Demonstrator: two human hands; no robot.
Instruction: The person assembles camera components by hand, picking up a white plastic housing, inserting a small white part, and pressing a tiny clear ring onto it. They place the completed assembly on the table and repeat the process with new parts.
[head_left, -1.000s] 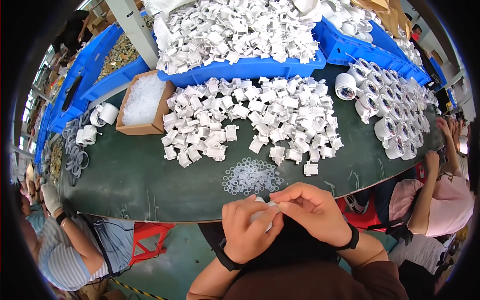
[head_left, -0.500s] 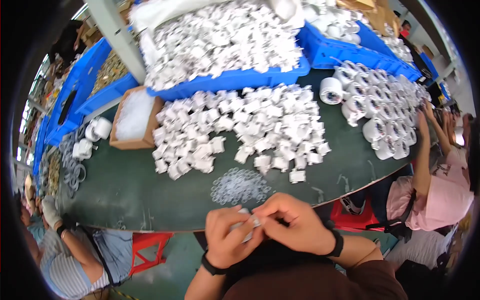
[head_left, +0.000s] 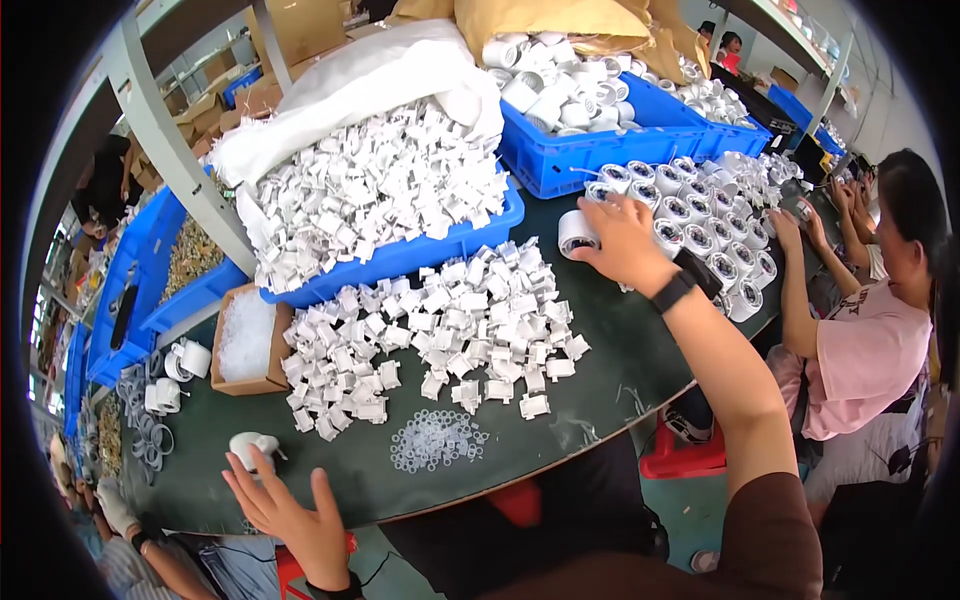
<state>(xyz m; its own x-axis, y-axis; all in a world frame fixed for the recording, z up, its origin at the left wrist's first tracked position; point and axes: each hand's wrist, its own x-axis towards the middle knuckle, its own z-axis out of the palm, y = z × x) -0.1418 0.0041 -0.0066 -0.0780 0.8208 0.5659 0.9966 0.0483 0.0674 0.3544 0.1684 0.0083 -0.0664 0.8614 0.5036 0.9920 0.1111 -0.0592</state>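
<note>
Over at the dark green worktable's right edge, the right hand lies spread on a white round cup-shaped housing, fingers loosely curved. Near the front left edge, the left hand hovers wide open, empty, just beside a small white plastic fitting.

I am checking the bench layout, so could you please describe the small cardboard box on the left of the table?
The cardboard box is a shallow, open-topped brown tray, roughly rectangular, filled nearly level with tiny pale, translucent pieces. It lies flat on the dark green table, just below the blue bin of white parts, with the loose pile of white plastic pieces to its right. No hand touches it.
</note>
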